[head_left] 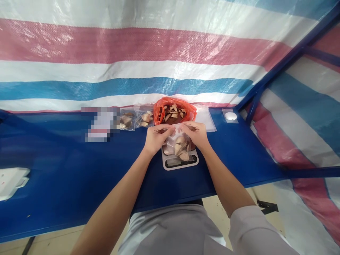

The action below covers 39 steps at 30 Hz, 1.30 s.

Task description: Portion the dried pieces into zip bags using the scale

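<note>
Both hands are on one clear bag [185, 153], over the near middle of the desk [114, 170]. Left hand [156, 137]: thumb and fingers pinch the bag's upper edge on its side. Right hand [198, 134]: same pinch, opposite side, tips close to the left's. Bag hangs in front of the kitchen scale [173, 163], overlapping plate and display; can't tell if it touches. Reading not legible.

Progress, judged from layout: this bag already has several pale dried slices [179, 143] at its bottom, so its filling looks at least partly done. Mouth sealed or open: cannot tell. Two more clear bags with similar slices, the outer bag [126, 121] and the inner bag [145, 119], lie along the far edge, left of the red plastic bag [193, 115]; these look done, though their seals can't be checked.

Left over: the red bag, open at the far edge just beyond the hands, holds plenty of loose slices [174, 112]. Flat clear bags [208, 120] lie to its right, seemingly unused. Near the far right corner, a small bag holds a white round item [231, 116], apparently not involved.
</note>
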Available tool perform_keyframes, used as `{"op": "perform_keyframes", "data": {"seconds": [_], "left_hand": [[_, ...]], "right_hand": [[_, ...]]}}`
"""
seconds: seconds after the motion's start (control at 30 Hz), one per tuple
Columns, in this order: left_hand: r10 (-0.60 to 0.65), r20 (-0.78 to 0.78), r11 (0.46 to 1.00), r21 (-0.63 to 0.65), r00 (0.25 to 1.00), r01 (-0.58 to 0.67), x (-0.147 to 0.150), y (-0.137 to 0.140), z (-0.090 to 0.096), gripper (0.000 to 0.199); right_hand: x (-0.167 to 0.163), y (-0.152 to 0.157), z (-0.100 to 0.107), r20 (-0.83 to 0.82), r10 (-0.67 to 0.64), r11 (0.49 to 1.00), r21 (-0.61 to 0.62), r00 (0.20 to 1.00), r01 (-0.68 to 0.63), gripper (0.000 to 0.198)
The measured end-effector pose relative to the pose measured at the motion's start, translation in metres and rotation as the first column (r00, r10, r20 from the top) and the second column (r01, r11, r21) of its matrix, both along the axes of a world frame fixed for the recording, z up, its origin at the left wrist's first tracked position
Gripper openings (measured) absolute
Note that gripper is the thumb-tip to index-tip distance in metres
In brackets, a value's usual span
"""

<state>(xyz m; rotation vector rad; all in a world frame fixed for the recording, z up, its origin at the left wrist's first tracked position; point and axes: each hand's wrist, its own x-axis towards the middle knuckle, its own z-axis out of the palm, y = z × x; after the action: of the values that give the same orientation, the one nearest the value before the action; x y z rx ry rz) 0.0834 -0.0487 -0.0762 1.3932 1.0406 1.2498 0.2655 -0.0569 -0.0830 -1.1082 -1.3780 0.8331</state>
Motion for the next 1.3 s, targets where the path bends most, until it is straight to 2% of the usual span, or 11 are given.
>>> {"op": "perform_keyframes", "data": {"seconds": [0.27, 0.57, 0.83, 1.07, 1.3], "left_hand": [[0.010, 0.107, 1.000, -0.023, 0.994, -0.007, 0.0012, 0.0028, -0.0048, 0.031], [0.040, 0.068, 0.999, 0.034, 0.997, -0.042, 0.0028, 0.0002, -0.0018, 0.028], [0.008, 0.076, 1.000, 0.023, 0.997, -0.010, 0.0071, -0.0024, -0.0002, 0.029], [0.023, 0.050, 0.996, 0.081, 0.998, -0.027, 0.0051, -0.0013, 0.0003, 0.029], [-0.002, 0.029, 0.996, 0.092, 1.000, -0.001, 0.0046, -0.0015, 0.0003, 0.025]], "right_hand": [[-0.0034, -0.0039, 0.0053, -0.088, 0.020, 1.000, -0.021, 0.996, -0.022, 0.023], [-0.0037, -0.0036, 0.0038, 0.036, 0.007, 1.000, 0.001, 0.999, -0.007, 0.021], [-0.0044, -0.0040, 0.0023, -0.002, 0.021, 1.000, -0.004, 1.000, -0.021, 0.020], [0.0023, -0.0028, 0.0025, -0.059, 0.055, 0.997, -0.049, 0.997, -0.058, 0.028], [0.0029, -0.0027, 0.0017, 0.021, 0.047, 0.999, 0.009, 0.999, -0.048, 0.024]]}}
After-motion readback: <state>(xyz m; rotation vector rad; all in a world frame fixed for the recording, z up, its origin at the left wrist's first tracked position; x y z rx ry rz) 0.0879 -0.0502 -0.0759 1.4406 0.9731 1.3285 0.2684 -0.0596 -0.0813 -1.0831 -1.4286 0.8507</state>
